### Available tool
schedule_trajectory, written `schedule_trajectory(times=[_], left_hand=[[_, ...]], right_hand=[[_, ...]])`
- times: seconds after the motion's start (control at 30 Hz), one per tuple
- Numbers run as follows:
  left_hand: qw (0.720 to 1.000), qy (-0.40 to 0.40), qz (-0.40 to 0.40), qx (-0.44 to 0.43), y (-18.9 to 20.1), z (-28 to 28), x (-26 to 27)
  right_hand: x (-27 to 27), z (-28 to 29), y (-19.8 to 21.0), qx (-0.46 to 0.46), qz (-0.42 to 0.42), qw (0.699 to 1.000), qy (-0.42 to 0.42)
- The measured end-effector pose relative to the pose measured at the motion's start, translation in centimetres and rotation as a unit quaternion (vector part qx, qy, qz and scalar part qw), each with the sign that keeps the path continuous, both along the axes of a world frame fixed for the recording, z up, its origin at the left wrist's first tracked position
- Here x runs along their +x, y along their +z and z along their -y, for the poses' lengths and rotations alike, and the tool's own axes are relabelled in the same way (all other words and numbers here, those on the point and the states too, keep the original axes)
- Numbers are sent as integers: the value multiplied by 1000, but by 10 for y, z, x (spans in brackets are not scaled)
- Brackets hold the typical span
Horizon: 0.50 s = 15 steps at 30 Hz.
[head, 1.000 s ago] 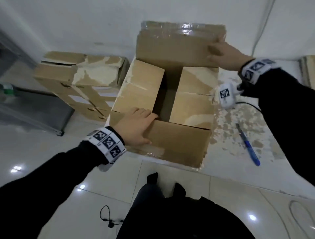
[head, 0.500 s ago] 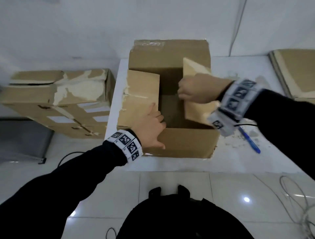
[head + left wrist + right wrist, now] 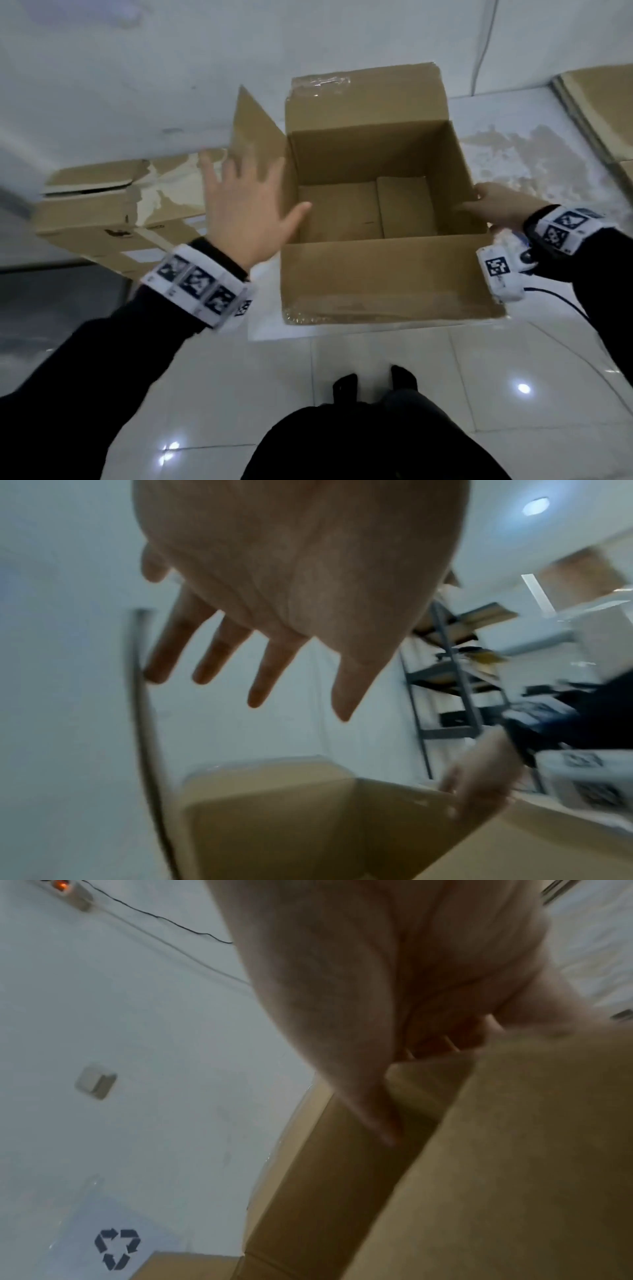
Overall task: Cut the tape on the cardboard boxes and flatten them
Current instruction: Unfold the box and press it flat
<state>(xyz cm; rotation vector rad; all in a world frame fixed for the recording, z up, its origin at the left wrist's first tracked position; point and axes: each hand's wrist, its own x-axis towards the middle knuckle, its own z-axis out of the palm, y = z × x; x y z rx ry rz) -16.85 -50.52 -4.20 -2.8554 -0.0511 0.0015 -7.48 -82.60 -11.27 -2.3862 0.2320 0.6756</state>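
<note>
Nearest, the open cardboard box stands on a white table at its near edge, all four flaps raised. Left hand, fingers spread and straight, holds nothing, just beside the upright left flap. Right hand grips the box's right wall, thumb inside and fingers outside. Farther left lies a second, torn cardboard box; at far right, flattened cardboard.
</note>
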Motion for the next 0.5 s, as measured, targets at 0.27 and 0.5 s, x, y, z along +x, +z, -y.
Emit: schedule_trajectory(times=[0.27,0.5], left_hand=[[844,58,-273,-459,-75,-52,34],[912,-113,-70,-387,0,0,105]], right_hand=[[-16,4,-8,92,67,989,-97],[-39,6,-29,63,339,909,-235]])
